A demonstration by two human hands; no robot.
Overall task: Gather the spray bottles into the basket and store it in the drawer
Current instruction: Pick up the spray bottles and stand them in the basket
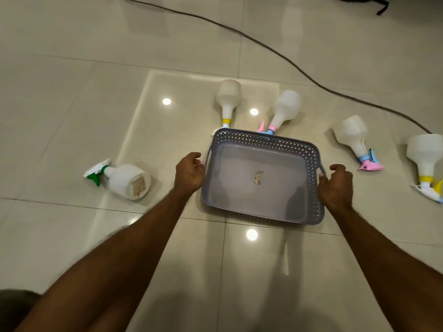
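The grey basket (pixel 261 178) sits on the tiled floor (pixel 72 116) in the middle of the view, with nothing inside except a small scrap or sticker (pixel 258 179) on its bottom. The left hand (pixel 190 172) is at the basket's 9 o'clock end with its fingers curled at the handle; I cannot tell if it really grips. The right hand (pixel 336 183) is at the 3 o'clock end, the thumb touching the rim and the fingers curled, and the grip is also unclear.

All five spray bottles lie on their sides outside the basket. The green-nozzle bottle (pixel 124 179) is at 9 o'clock. The yellow-collar bottle (pixel 227 101) and the pink-and-blue bottle (pixel 284 109) are at 12 o'clock, with their nozzles just beside or under the far rim. Another pink-and-blue bottle (pixel 354 140) and a second yellow one (pixel 425 161) are at 3 o'clock.

In my judgement, sliding the basket forward can push these two near nozzles and roll the bottles away. A weak hold on one handle can tip it. The cable (pixel 275 51) at 1 o'clock can catch a sliding bottle.
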